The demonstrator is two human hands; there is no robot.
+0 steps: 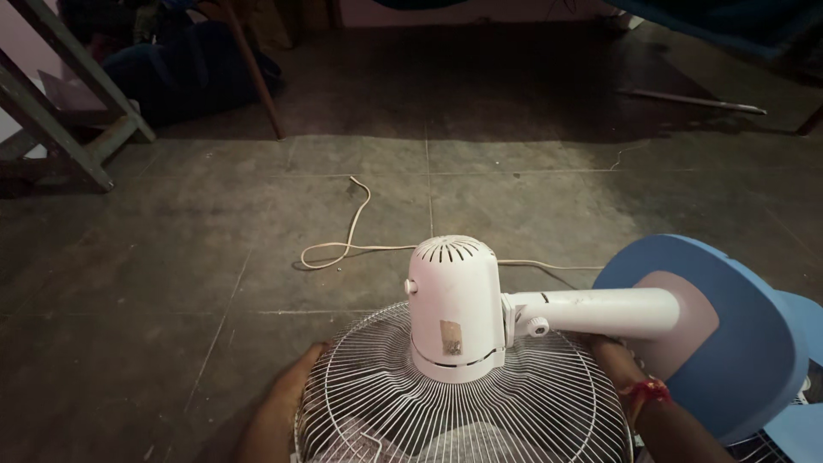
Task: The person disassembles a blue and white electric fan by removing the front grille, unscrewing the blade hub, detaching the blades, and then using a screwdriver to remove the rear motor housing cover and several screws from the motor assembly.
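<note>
Left hand: the left hand [287, 399] lies against the left rim of the wire guard [463, 411], fingers pointing up along the outer edge; its grip is on the rim, though how far the fingers curl around the wires cannot be told.
Right hand: the right hand [610, 358] is mostly hidden behind the white neck [600, 310] and the guard's right rim; it touches the rim there, but whether its grip is clenched or loose cannot be told. A red thread band [647, 391] sits on the wrist.
Fan: the fan lies tipped over on the floor [171, 283], guard face down between the two hands, held at both sides.
Motor housing: the white motor housing [453, 304] stands up from the middle of the guard, between the grips, with vent slots on top and a small brown sticker on its side.
Neck: runs from the housing off toward the right hand and past it.
Base: the round blue base [729, 343] stands on edge just beyond the right hand, at the end of the neck.
Cord: a white cord [351, 231] loops over the floor beyond the housing, well apart from both hands.
Far side: a wooden frame [60, 111] stands beyond the left hand, at the dark far edge of the floor.
</note>
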